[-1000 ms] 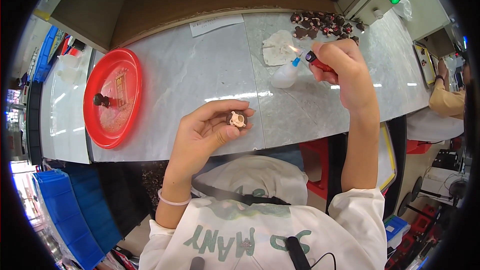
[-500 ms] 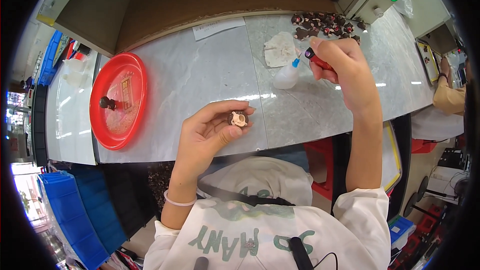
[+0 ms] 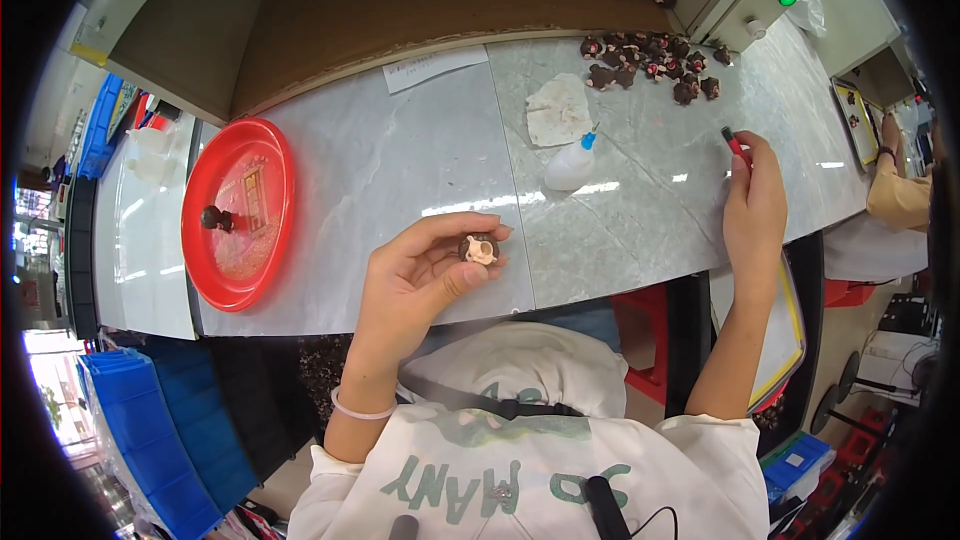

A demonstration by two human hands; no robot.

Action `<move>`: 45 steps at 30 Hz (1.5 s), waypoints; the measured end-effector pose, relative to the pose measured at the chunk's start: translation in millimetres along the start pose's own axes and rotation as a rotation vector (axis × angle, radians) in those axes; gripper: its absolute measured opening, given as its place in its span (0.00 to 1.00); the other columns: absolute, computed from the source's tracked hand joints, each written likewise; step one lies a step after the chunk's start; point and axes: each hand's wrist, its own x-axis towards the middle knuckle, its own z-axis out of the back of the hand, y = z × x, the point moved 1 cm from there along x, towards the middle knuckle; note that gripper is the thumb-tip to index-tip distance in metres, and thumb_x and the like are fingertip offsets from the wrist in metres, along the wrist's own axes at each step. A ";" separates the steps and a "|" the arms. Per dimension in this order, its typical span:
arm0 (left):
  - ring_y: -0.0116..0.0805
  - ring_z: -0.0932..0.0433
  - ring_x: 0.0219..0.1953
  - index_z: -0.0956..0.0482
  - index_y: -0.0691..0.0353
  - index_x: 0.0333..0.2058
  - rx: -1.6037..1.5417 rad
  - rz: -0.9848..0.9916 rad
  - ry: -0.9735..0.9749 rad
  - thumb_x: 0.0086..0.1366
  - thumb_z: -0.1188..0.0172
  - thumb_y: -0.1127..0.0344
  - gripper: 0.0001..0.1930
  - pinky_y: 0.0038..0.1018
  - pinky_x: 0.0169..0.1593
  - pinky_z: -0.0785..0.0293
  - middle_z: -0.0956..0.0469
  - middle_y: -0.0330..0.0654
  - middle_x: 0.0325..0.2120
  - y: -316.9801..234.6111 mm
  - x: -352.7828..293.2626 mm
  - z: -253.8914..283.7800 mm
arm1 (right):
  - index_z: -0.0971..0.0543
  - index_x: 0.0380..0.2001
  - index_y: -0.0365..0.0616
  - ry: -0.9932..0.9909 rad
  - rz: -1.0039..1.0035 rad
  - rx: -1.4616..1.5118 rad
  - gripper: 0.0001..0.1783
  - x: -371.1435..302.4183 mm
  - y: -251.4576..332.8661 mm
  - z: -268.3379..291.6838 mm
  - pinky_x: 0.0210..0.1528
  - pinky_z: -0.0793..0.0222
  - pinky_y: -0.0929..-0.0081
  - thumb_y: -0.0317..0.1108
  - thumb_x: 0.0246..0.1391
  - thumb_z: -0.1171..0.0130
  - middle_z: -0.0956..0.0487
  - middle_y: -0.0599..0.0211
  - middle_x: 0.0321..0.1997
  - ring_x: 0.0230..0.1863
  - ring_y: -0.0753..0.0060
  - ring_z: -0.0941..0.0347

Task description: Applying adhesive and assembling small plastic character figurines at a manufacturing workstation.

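My left hand (image 3: pixel 415 275), above the table's near edge, is closed around a small doll's head (image 3: pixel 480 248). This head has a dark brown outside and a cream face side with a round opening, turned up toward me. Off to the right, my right hand (image 3: pixel 757 202) grips a short red-and-black pen-shaped tool (image 3: pixel 737 145), its black end pointing away from me. Between the hands, farther back, a white squeeze bottle (image 3: pixel 570 168) with a blue tip stands by a crumpled white cloth or tissue (image 3: pixel 559 110). Several small brown figures (image 3: pixel 655 60) lie in a pile behind them.
A red oval tray (image 3: pixel 285 180) at the left holds one small brown figure (image 3: pixel 215 218). A paper slip (image 3: pixel 435 66) lies at the shelf (image 3: pixel 350 15), which has more brown pieces. Blue bins (image 3: pixel 150 440) stand lower left. Another person's arm (image 3: pixel 897 190) shows at far right.
My right hand has moved right and toward me with the red-and-black tool, away from the bottle and the figures. My left hand stays nearly in place, still holding the doll's head.
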 end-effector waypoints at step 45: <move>0.30 0.26 0.38 0.30 0.71 0.43 -0.003 -0.019 0.079 0.55 0.43 0.75 0.16 0.24 0.45 0.28 0.27 0.47 0.38 0.8 -1.1 3.3 | 0.30 0.30 0.38 0.304 0.521 0.129 0.10 -38.3 39.2 -15.9 0.34 0.40 0.75 0.29 0.43 0.43 0.31 0.62 0.29 0.30 0.64 0.36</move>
